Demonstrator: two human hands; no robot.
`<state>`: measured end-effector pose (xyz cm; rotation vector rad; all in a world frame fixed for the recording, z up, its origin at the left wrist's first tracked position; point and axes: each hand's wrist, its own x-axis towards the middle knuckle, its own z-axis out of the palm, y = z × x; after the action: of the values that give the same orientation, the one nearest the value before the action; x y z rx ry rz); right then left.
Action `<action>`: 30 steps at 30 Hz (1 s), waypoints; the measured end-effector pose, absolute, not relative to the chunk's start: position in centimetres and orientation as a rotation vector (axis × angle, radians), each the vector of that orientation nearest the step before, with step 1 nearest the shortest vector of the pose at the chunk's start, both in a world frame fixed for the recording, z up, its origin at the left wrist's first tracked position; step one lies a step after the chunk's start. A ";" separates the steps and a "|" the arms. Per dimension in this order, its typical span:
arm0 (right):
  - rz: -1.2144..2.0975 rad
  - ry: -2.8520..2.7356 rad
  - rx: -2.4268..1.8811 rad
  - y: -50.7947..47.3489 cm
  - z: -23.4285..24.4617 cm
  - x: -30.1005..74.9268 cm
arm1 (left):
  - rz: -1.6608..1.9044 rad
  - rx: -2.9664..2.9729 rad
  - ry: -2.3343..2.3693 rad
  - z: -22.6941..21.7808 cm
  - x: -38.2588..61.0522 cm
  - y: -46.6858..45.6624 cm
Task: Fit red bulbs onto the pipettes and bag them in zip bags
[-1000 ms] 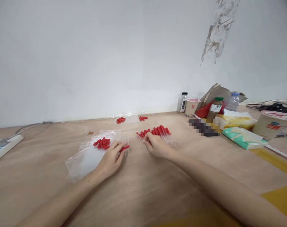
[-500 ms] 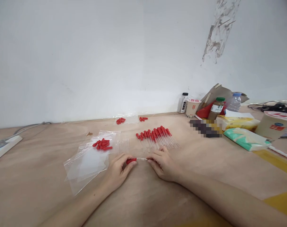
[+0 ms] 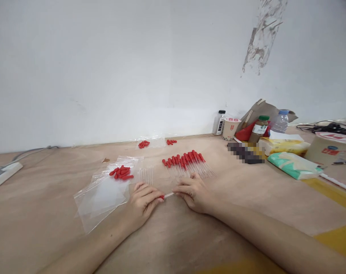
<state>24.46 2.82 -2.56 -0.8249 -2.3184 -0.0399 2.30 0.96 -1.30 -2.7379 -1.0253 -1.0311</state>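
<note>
My left hand (image 3: 144, 202) is closed round a red rubber dropper bulb (image 3: 162, 197), of which only the mouth end shows. My right hand (image 3: 192, 192) pinches a thin glass tube (image 3: 169, 195), and the tube's near end meets the bulb's mouth; how deep it sits I cannot tell. Just beyond the hands lies a row of droppers (image 3: 184, 160) with red bulbs and clear stems. Several bare glass tubes (image 3: 146, 175) lie behind my left hand. Loose red bulbs (image 3: 121, 172) are heaped on clear plastic zip bags (image 3: 101, 203) at the left.
Two small groups of red bulbs (image 3: 143, 144) lie by the wall. A lidded cup (image 3: 231, 129), a brown drink bottle (image 3: 259, 129), a tissue pack (image 3: 294, 165) and a larger cup (image 3: 329, 150) stand at the right. A power strip (image 3: 4, 176) is at the far left.
The glass tube's end has come up against the red bulb, now mostly covered by my left fingers. The tube tilts more, and the view has shifted slightly.
</note>
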 end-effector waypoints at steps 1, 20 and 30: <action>-0.067 -2.312 -0.833 2.7 -2.5 24.4 | -1.017 -2.735 -1.013 -1.3 2.3 1.0; 0.115 -2.378 -1.018 1.5 -1.7 23.0 | -0.876 -2.794 -0.950 -2.1 2.4 1.2; 0.164 -2.362 -1.216 0.3 0.2 23.3 | -0.833 -2.466 -1.017 -0.2 0.5 2.3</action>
<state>23.31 0.30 0.23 -1.2160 -2.3625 0.1640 0.49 2.25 -0.16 -2.4665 -1.0167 -0.8326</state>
